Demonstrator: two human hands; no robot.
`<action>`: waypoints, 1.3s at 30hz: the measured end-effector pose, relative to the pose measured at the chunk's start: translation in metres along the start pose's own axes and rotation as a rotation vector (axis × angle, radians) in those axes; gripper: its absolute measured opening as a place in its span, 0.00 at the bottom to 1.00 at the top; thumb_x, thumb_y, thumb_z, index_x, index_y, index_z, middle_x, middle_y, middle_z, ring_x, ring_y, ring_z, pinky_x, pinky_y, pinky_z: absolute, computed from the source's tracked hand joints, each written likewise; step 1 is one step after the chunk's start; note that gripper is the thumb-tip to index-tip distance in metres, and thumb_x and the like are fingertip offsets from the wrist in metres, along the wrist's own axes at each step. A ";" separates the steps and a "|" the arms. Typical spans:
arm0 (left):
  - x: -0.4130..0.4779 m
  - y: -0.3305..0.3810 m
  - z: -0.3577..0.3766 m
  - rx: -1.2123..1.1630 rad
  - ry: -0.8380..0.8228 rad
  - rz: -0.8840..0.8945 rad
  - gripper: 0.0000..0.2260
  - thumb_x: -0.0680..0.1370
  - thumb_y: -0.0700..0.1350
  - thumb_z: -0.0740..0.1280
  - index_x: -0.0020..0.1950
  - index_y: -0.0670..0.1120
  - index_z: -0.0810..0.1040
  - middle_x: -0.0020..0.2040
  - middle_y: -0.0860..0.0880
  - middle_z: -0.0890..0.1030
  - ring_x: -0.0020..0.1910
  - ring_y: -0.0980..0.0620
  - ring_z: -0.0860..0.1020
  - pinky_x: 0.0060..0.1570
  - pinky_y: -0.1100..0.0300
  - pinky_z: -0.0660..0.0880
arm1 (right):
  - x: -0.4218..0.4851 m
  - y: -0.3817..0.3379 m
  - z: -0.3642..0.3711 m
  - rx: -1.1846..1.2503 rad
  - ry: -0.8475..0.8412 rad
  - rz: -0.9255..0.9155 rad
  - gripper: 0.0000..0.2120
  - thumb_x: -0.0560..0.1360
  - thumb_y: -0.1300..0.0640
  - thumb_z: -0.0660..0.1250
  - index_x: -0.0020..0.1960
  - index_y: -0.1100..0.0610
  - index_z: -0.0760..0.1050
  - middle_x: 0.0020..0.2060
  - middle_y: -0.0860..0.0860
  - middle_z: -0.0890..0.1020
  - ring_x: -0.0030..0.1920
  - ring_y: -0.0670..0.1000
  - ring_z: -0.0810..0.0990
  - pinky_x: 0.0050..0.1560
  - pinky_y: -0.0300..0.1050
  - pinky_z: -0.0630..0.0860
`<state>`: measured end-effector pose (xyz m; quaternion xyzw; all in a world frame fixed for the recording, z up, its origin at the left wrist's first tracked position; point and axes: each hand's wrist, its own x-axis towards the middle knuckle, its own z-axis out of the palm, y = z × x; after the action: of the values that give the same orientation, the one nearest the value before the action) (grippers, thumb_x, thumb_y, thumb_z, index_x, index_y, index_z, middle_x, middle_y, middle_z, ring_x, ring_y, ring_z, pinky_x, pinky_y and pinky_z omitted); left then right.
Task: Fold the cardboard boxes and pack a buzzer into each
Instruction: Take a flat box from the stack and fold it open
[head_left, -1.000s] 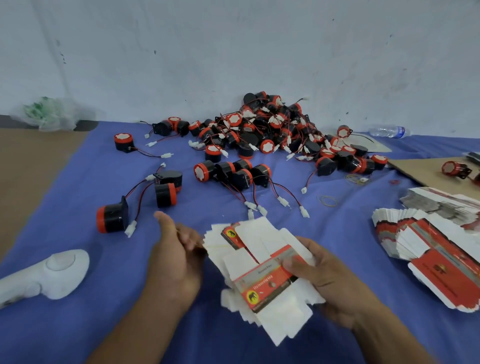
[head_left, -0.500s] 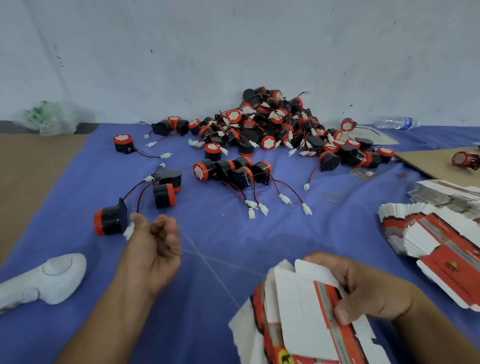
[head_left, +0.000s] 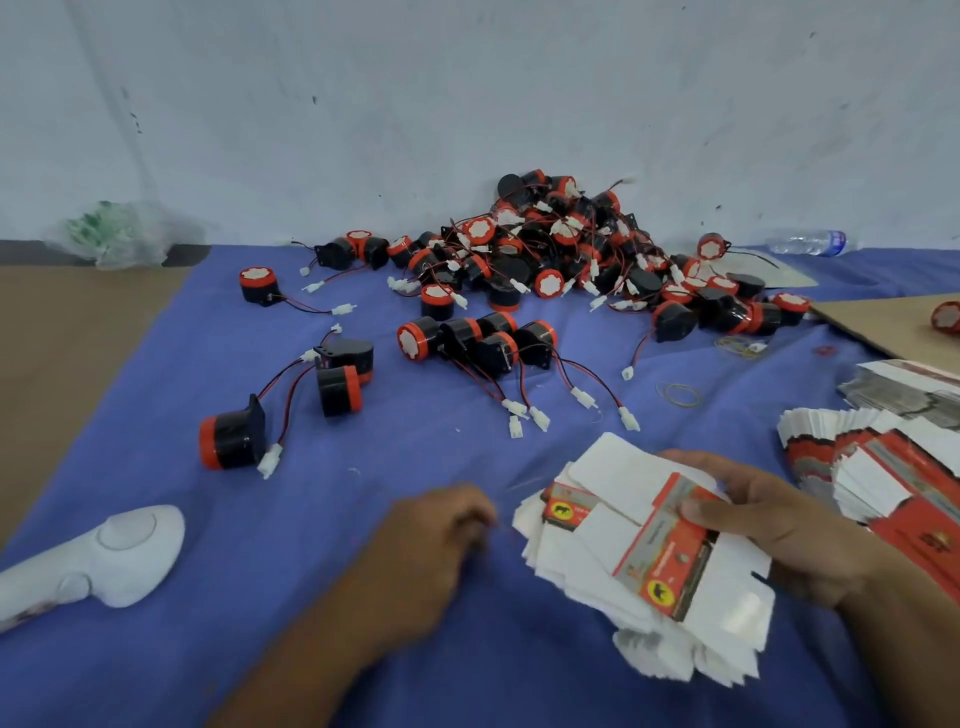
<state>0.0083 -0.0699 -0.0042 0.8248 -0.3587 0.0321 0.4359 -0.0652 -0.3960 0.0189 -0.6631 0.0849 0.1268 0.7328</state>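
Holding a fanned stack of box blanks (head_left: 649, 561) at five o'clock, the right hand (head_left: 769, 525) clamps it, thumb on top, fingers beneath. The card looks light, thin and slippery sheet on sheet; one blank is probably best peeled off by a free corner flap. The left hand (head_left: 436, 540), at six o'clock, is curled and blurred: whether it holds anything I cannot tell. Three buzzers (head_left: 337, 389) lie loose at nine o'clock; the pile (head_left: 561, 260) at twelve is past counting; two rubber bands (head_left: 680, 395) lie at two.

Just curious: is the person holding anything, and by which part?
The right hand grips the stack of flat box blanks by its right edge, thumb on top. The left hand is curled; any hold is blurred.
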 end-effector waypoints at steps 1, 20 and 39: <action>-0.002 0.002 0.012 0.062 -0.088 0.126 0.11 0.77 0.31 0.64 0.48 0.47 0.78 0.43 0.53 0.80 0.45 0.60 0.73 0.52 0.62 0.71 | -0.002 -0.002 -0.007 -0.003 0.009 0.022 0.20 0.73 0.65 0.71 0.64 0.54 0.79 0.60 0.67 0.81 0.56 0.68 0.83 0.49 0.56 0.82; -0.007 0.009 0.019 0.145 -0.222 0.188 0.14 0.81 0.50 0.62 0.63 0.45 0.78 0.67 0.54 0.74 0.67 0.60 0.69 0.67 0.72 0.59 | -0.024 -0.021 -0.056 -0.826 1.090 -0.117 0.23 0.64 0.32 0.66 0.40 0.52 0.80 0.33 0.48 0.83 0.37 0.57 0.82 0.40 0.56 0.80; 0.000 0.020 0.005 0.080 0.311 0.071 0.14 0.80 0.45 0.61 0.64 0.47 0.81 0.45 0.51 0.85 0.40 0.55 0.81 0.41 0.63 0.77 | 0.038 -0.006 0.154 -0.229 -0.060 -0.464 0.20 0.76 0.41 0.67 0.67 0.31 0.72 0.62 0.41 0.79 0.64 0.41 0.77 0.60 0.37 0.77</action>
<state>-0.0055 -0.0807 0.0060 0.8134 -0.3144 0.1891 0.4514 -0.0336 -0.2410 0.0298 -0.7393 -0.1062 -0.0162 0.6648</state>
